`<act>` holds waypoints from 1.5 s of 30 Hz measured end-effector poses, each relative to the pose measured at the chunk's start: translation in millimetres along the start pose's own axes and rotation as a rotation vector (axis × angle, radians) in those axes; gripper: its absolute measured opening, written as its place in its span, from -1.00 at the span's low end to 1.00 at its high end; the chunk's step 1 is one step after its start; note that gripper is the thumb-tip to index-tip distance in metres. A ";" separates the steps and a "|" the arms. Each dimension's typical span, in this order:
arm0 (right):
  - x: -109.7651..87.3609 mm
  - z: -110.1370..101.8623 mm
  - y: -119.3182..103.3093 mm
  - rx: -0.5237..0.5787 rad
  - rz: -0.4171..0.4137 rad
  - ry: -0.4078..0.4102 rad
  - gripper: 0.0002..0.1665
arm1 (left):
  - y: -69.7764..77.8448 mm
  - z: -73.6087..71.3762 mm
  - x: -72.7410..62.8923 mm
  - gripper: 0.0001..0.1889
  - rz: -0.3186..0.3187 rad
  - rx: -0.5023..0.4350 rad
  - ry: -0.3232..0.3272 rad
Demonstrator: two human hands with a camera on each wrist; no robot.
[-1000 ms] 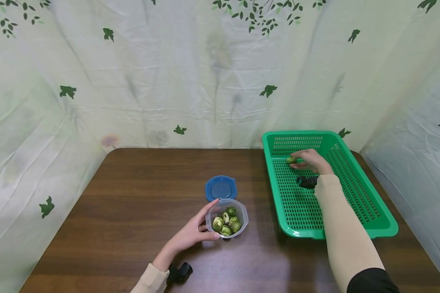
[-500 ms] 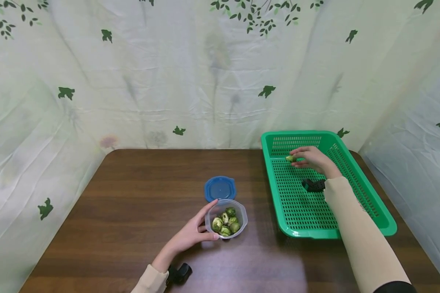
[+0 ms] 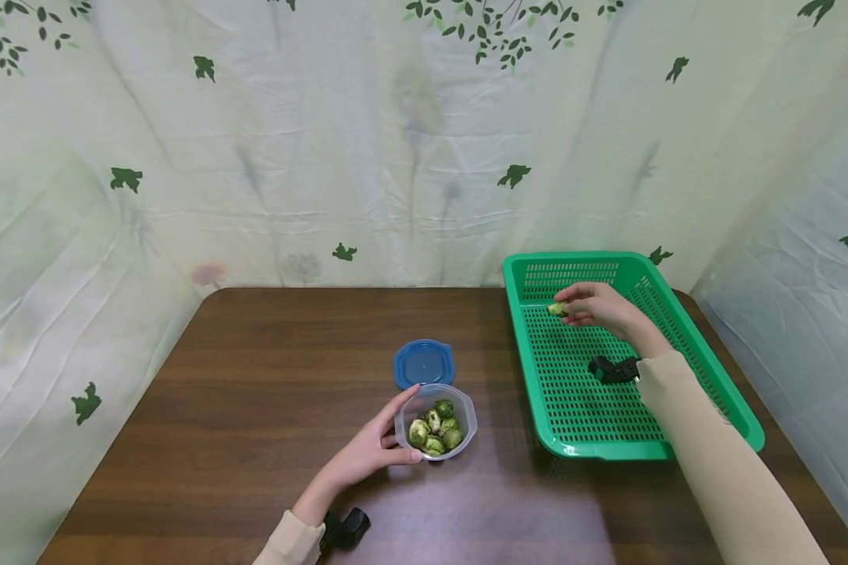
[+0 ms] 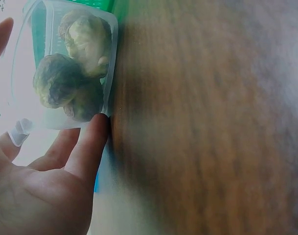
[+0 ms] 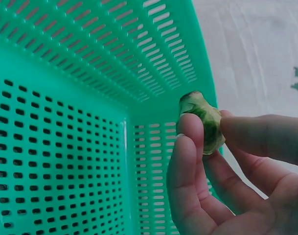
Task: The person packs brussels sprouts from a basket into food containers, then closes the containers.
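Note:
My right hand [image 3: 599,308] pinches a Brussels sprout [image 5: 203,121] between thumb and fingertips, over the far left part of the green basket [image 3: 547,416]. In the right wrist view the sprout's brownish cut end points up. At the middle of the table my left hand [image 3: 371,447] grips the clear plastic container [image 3: 472,420] from its left side, thumb near the front rim and a finger at the back rim. Several Brussels sprouts [image 3: 434,428] lie inside it. The left wrist view shows fingers [image 4: 92,152] against the container wall, with sprouts [image 4: 58,81] visible through it.
A blue lid [image 3: 424,363] lies just behind the container on the brown wooden table [image 3: 290,353]. The basket has raised, slotted walls and stands at the table's right side. A leaf-patterned curtain [image 3: 275,157] hangs behind the table.
The sprout in my right hand has turned and shifted slightly left, while the right wrist and forearm have swung to the right. My left hand and the container stay in place.

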State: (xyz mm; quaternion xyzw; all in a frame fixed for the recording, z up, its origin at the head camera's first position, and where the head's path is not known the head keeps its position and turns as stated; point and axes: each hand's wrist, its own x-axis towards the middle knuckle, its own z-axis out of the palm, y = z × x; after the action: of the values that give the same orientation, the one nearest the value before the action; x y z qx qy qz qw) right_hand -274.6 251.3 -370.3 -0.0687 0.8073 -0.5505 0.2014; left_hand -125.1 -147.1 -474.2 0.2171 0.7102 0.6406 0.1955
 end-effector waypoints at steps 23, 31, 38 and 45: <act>-28.0 17.4 -15.2 0.009 -0.064 -0.036 -0.63 | 0.2 -0.1 0.4 -0.06 -0.001 0.015 -0.002; -32.0 27.8 -16.4 0.047 -0.099 -0.066 -0.63 | -1.1 -0.1 -0.1 -0.06 0.005 0.013 -0.001; -33.7 42.8 -22.0 0.069 -0.116 -0.080 -0.69 | -0.5 0.0 -0.2 -0.05 0.001 0.009 0.002; -35.1 65.4 -31.1 0.072 -0.156 -0.133 -0.73 | -0.9 0.2 0.0 -0.05 0.008 -0.001 0.001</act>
State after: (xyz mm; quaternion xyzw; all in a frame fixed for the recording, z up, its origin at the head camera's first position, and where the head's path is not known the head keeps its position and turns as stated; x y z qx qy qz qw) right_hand -219.8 194.7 -353.5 -0.1606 0.7640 -0.5874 0.2132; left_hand -125.0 -147.0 -475.1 0.2195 0.7092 0.6417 0.1925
